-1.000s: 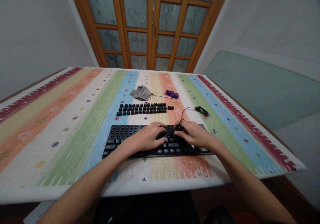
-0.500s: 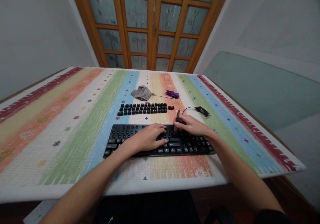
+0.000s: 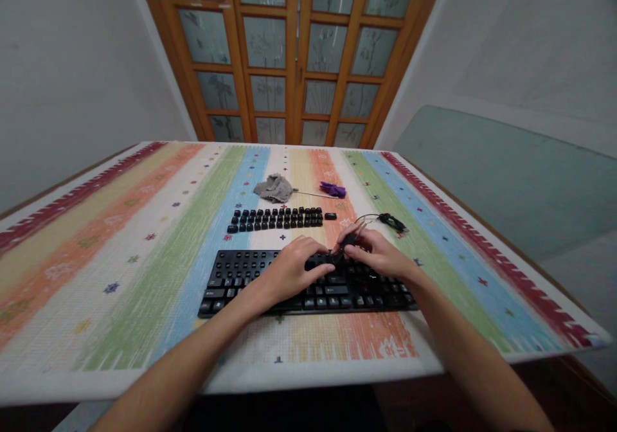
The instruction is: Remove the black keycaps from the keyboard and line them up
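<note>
A black keyboard (image 3: 226, 283) lies near the table's front edge, with many keycaps off its upper left rows. My right hand (image 3: 378, 252) is closed over the keyboard's right half on a keycap puller (image 3: 348, 242), dark with thin bent metal wires that point up and away. My left hand (image 3: 301, 268) rests over the middle of the keyboard, thumb and forefinger apart, their tips close to the puller's lower end. Whether a keycap sits between those tips is too dark to tell. Behind the keyboard, loose black keycaps (image 3: 277, 218) stand in rows, with one longer keycap (image 3: 330, 216) at their right end.
A crumpled grey cloth (image 3: 274, 189) lies behind the keycaps, with a thin rod (image 3: 313, 193) reaching towards a purple cloth-like item (image 3: 332, 189). A coiled black cable (image 3: 393, 222) lies to the right. A striped tablecloth (image 3: 144, 278) covers the table.
My right hand has tilted the puller, so its wires now point up and to the right. My left hand has moved slightly right, closer to it. The view has tipped up a little.
</note>
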The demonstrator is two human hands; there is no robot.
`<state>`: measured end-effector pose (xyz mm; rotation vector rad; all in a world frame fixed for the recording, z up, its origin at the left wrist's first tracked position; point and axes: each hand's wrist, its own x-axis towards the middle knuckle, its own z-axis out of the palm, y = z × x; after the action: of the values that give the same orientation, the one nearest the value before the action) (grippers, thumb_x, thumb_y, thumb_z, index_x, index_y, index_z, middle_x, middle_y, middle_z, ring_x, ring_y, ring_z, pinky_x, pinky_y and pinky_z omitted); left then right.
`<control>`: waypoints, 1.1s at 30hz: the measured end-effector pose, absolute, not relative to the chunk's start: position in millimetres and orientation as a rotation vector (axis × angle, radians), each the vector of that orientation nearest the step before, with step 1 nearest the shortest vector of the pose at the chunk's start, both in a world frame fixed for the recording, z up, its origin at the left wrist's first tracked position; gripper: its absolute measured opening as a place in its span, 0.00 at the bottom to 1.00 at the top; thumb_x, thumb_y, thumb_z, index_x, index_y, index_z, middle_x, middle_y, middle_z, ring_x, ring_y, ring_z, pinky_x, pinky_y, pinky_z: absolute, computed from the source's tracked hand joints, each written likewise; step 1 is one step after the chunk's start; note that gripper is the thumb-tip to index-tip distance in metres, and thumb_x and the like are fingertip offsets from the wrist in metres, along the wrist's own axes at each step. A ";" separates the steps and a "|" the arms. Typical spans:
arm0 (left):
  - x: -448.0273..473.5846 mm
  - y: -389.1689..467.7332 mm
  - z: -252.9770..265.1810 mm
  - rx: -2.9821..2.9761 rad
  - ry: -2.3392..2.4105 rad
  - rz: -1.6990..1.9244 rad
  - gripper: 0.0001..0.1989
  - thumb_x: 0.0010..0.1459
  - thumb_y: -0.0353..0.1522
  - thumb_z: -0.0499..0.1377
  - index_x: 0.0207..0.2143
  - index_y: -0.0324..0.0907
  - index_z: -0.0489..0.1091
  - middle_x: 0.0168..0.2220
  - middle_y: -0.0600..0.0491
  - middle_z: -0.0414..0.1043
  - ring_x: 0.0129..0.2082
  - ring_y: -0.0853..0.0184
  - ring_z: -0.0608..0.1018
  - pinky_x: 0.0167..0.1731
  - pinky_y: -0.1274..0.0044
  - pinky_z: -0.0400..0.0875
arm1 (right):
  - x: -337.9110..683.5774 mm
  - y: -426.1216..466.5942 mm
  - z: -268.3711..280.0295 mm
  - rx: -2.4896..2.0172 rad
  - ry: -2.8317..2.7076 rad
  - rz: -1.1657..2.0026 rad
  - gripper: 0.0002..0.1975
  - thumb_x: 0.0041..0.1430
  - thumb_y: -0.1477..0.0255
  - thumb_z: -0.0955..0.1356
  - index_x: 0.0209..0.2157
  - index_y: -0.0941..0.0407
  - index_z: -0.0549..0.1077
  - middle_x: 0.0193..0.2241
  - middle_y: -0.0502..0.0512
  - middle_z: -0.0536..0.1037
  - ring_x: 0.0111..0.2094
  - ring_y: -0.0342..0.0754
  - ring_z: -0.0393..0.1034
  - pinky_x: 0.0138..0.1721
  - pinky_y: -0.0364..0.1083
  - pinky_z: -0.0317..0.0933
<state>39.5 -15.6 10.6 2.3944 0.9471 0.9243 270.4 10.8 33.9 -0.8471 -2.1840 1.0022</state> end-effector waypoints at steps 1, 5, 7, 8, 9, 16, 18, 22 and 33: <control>39.7 -15.5 10.7 2.408 0.952 0.927 0.08 0.61 0.35 0.62 0.40 0.41 0.70 0.39 0.51 0.75 0.42 0.63 0.75 0.44 0.69 0.70 | 270.1 9.6 33.7 -0.845 -2.187 0.972 0.17 0.65 0.57 0.64 0.39 0.58 0.72 0.35 0.58 0.78 0.36 0.48 0.73 0.37 0.46 0.67; 39.9 -14.4 10.6 2.478 0.969 0.878 0.06 0.61 0.33 0.61 0.40 0.41 0.70 0.39 0.50 0.74 0.41 0.62 0.75 0.43 0.69 0.70 | 271.1 5.6 33.5 -0.860 -2.225 0.823 0.14 0.66 0.61 0.64 0.38 0.57 0.73 0.36 0.59 0.77 0.38 0.50 0.73 0.39 0.47 0.68; 40.7 -13.0 10.7 2.534 0.969 0.839 0.07 0.62 0.32 0.60 0.42 0.40 0.70 0.40 0.49 0.73 0.42 0.62 0.74 0.44 0.69 0.70 | 271.6 3.6 32.6 -0.877 -2.247 0.755 0.11 0.66 0.64 0.64 0.39 0.57 0.73 0.36 0.59 0.77 0.38 0.50 0.73 0.38 0.48 0.68; 41.5 -12.0 11.0 2.571 0.969 0.810 0.07 0.62 0.32 0.59 0.42 0.40 0.70 0.40 0.48 0.73 0.42 0.61 0.74 0.44 0.69 0.70 | 271.6 2.6 31.8 -0.886 -2.256 0.720 0.10 0.66 0.66 0.64 0.39 0.57 0.73 0.36 0.59 0.77 0.38 0.50 0.73 0.38 0.48 0.68; 42.3 -11.0 11.6 2.610 0.970 0.777 0.06 0.62 0.31 0.58 0.42 0.40 0.70 0.39 0.48 0.73 0.42 0.61 0.73 0.44 0.69 0.70 | 271.4 1.7 30.8 -0.895 -2.265 0.680 0.09 0.65 0.68 0.64 0.39 0.57 0.72 0.36 0.59 0.77 0.38 0.51 0.73 0.38 0.48 0.68; 44.2 1.9 23.8 2.691 0.918 0.782 0.04 0.61 0.31 0.55 0.37 0.40 0.68 0.36 0.48 0.71 0.39 0.62 0.72 0.40 0.70 0.70 | 271.9 -1.7 24.3 -0.911 -2.297 0.476 0.07 0.64 0.73 0.64 0.41 0.57 0.72 0.38 0.59 0.79 0.41 0.52 0.74 0.44 0.50 0.67; 42.8 10.1 27.8 2.685 0.888 0.825 0.04 0.62 0.31 0.55 0.38 0.40 0.68 0.36 0.49 0.70 0.39 0.62 0.72 0.41 0.70 0.69 | 273.9 -1.3 24.3 -0.964 -2.258 0.448 0.06 0.64 0.72 0.65 0.40 0.57 0.72 0.37 0.59 0.79 0.39 0.51 0.74 0.41 0.49 0.68; 44.7 35.6 29.6 2.752 0.878 0.876 0.06 0.64 0.33 0.55 0.40 0.40 0.69 0.40 0.48 0.70 0.43 0.62 0.71 0.45 0.69 0.68 | 277.6 0.1 25.2 -1.065 -2.098 0.345 0.08 0.65 0.68 0.65 0.38 0.57 0.73 0.37 0.60 0.80 0.31 0.49 0.73 0.33 0.47 0.66; 79.8 96.8 -2.4 2.890 1.048 0.736 0.08 0.61 0.33 0.58 0.40 0.41 0.75 0.38 0.47 0.68 0.41 0.60 0.69 0.42 0.70 0.67 | 282.1 3.8 24.0 -1.132 -1.904 0.241 0.13 0.65 0.61 0.64 0.38 0.57 0.71 0.34 0.58 0.79 0.25 0.46 0.70 0.27 0.46 0.62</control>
<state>79.8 96.8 -2.4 2.8897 1.0481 0.7365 282.1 3.8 24.0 -1.1322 -1.9035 0.2411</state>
